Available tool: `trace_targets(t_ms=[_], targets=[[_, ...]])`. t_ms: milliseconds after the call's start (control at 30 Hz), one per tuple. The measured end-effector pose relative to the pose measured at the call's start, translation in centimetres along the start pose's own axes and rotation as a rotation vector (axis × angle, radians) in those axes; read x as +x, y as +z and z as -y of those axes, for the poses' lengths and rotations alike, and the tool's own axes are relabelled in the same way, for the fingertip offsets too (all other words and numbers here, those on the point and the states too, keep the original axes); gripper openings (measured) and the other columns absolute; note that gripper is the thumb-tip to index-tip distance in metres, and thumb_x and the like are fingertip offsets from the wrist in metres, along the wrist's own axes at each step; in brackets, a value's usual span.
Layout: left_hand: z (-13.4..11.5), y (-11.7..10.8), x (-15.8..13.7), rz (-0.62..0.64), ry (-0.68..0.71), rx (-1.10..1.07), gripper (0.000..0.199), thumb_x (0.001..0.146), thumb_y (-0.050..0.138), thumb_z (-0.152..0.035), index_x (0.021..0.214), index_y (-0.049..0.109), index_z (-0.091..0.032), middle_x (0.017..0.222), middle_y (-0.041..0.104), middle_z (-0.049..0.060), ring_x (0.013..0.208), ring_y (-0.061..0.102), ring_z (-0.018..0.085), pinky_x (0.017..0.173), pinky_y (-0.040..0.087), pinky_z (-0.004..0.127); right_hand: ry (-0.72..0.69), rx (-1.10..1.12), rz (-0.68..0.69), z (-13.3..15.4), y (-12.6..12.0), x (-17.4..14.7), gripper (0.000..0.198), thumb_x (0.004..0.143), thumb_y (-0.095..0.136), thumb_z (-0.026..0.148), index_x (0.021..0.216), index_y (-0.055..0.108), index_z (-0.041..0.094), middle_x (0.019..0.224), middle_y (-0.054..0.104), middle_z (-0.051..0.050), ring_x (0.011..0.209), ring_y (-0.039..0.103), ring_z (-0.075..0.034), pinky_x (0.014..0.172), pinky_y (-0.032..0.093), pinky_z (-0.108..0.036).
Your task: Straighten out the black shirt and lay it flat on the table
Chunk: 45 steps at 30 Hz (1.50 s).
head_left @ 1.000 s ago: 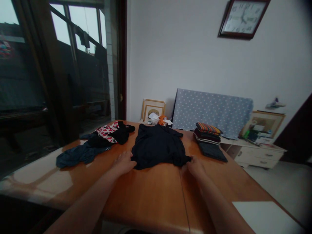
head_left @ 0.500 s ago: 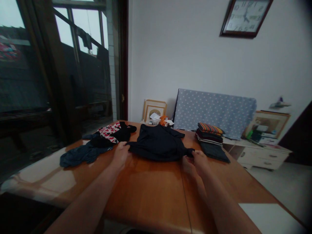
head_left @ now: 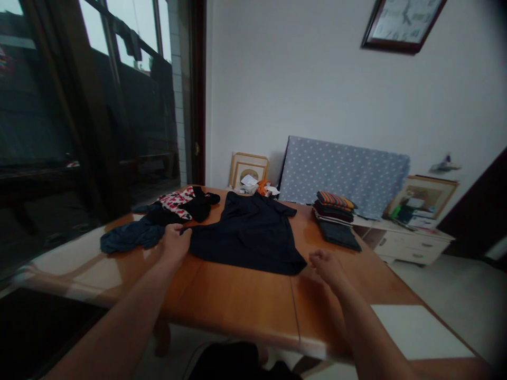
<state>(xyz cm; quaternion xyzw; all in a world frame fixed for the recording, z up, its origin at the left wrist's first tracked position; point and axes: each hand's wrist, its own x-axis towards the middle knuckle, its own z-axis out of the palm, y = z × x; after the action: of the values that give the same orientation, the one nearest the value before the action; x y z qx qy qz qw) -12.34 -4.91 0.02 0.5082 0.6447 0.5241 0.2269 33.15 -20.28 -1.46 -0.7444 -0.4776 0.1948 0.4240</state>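
A dark navy short-sleeved shirt (head_left: 249,235) lies spread on the wooden table in front of me, one sleeve pointing right at its far end. My left hand (head_left: 175,245) is closed on its near left corner and pulls that edge out to the left. Just off the near right corner, my right hand (head_left: 327,265) hovers with curled fingers. A small gap shows between it and the cloth, and nothing is visible in its grip.
Crumpled clothes (head_left: 132,236) lie on the left of the wooden table (head_left: 245,295), among them a red-and-white patterned garment (head_left: 178,203). A folded stack (head_left: 336,219) stands at right. Near the right edge is a white sheet (head_left: 420,330). Papers and a frame (head_left: 249,168) are behind.
The shirt's near edge has been drawn closer and spread flatter and wider. My left hand moved left with its corner, while my right hand let go of the other corner.
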Motion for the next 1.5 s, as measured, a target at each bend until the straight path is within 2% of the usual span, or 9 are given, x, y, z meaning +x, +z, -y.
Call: trace_targets(t_ms=[200,333,467,667,733,867,1000,1233,1500], targets=[[0.7,-0.7,-0.7,0.048,0.036,0.454,0.055,0.078,0.066,-0.037,0.128,0.051,-0.02,0.116,0.068,0.013,0.104,0.065,0.032,0.085,0.05,0.042,-0.227,-0.433,0.081,2.4,3.9,-0.1,0.034,0.078,0.061,0.028,0.111,0.067,0.02,0.109,0.069,-0.008,0.103,0.062,-0.023,0.089,0.045,-0.031],[1.6,-0.8,-1.0,0.065,0.028,0.548,0.047,0.082,0.06,-0.038,0.126,0.054,-0.023,0.119,0.068,0.014,0.108,0.064,0.036,0.087,0.048,0.049,-0.115,-0.656,0.053,3.1,5.8,-0.3,0.032,0.08,0.061,0.03,0.11,0.067,0.021,0.111,0.067,-0.011,0.105,0.062,-0.026,0.086,0.045,-0.034],[2.3,-1.0,-1.1,0.058,0.05,0.546,0.036,0.086,0.054,-0.036,0.119,0.061,-0.024,0.113,0.07,0.014,0.104,0.065,0.036,0.085,0.047,0.049,0.015,-0.635,0.01,3.4,5.3,-0.1,0.019,0.086,0.052,0.03,0.094,0.067,0.022,0.1,0.069,-0.008,0.09,0.065,-0.023,0.074,0.043,-0.031],[1.3,-2.6,-1.6,-0.047,0.144,0.402,0.033,0.094,0.042,-0.032,0.118,0.064,-0.028,0.114,0.072,0.007,0.102,0.065,0.028,0.084,0.047,0.039,0.133,-0.467,-0.541,1.2,0.1,-2.0,0.035,0.094,0.036,0.039,0.101,0.065,0.021,0.096,0.069,-0.01,0.086,0.063,-0.025,0.068,0.04,-0.033],[1.0,-3.4,-2.2,-0.065,0.154,0.371,0.034,0.094,0.04,-0.029,0.119,0.064,-0.03,0.116,0.072,0.005,0.101,0.066,0.027,0.084,0.047,0.038,0.194,-0.462,-0.602,-0.1,-1.6,-3.4,0.037,0.094,0.035,0.042,0.101,0.065,0.022,0.094,0.069,-0.011,0.084,0.063,-0.027,0.066,0.04,-0.034],[1.2,-4.9,-3.6,-0.04,0.102,0.424,0.035,0.094,0.041,-0.03,0.119,0.065,-0.031,0.113,0.072,0.007,0.096,0.066,0.029,0.08,0.048,0.039,0.244,-0.486,-0.516,-2.3,-3.0,-6.2,0.035,0.091,0.04,0.044,0.1,0.066,0.022,0.09,0.069,-0.012,0.08,0.062,-0.028,0.065,0.039,-0.035],[1.5,-5.8,-5.1,-0.024,0.048,0.512,0.034,0.093,0.041,-0.031,0.114,0.068,-0.032,0.109,0.073,0.008,0.102,0.064,0.033,0.089,0.044,0.049,0.116,-0.44,-0.444,-2.7,-3.0,-7.9,0.032,0.087,0.047,0.036,0.106,0.065,0.018,0.09,0.07,-0.011,0.084,0.063,-0.026,0.072,0.042,-0.034],[1.7,-8.8,-8.3,-0.049,0.019,0.556,0.035,0.095,0.036,-0.034,0.11,0.067,-0.03,0.11,0.072,0.01,0.102,0.063,0.035,0.091,0.041,0.056,0.049,-0.413,-0.7,-1.9,-5.1,-11.4,0.04,0.089,0.04,0.031,0.116,0.067,0.02,0.112,0.07,-0.011,0.096,0.063,-0.028,0.08,0.045,-0.037],[2.8,-9.9,-12.6,0.058,0.245,0.717,0.031,0.085,0.049,-0.024,0.109,0.068,-0.028,0.12,0.064,0.011,0.114,0.056,0.035,0.092,0.042,0.052,0.219,-0.555,-0.353,-3.9,-5.4,-15.2,0.04,0.091,0.039,0.036,0.114,0.071,0.028,0.112,0.07,-0.009,0.093,0.065,-0.027,0.076,0.045,-0.035]])
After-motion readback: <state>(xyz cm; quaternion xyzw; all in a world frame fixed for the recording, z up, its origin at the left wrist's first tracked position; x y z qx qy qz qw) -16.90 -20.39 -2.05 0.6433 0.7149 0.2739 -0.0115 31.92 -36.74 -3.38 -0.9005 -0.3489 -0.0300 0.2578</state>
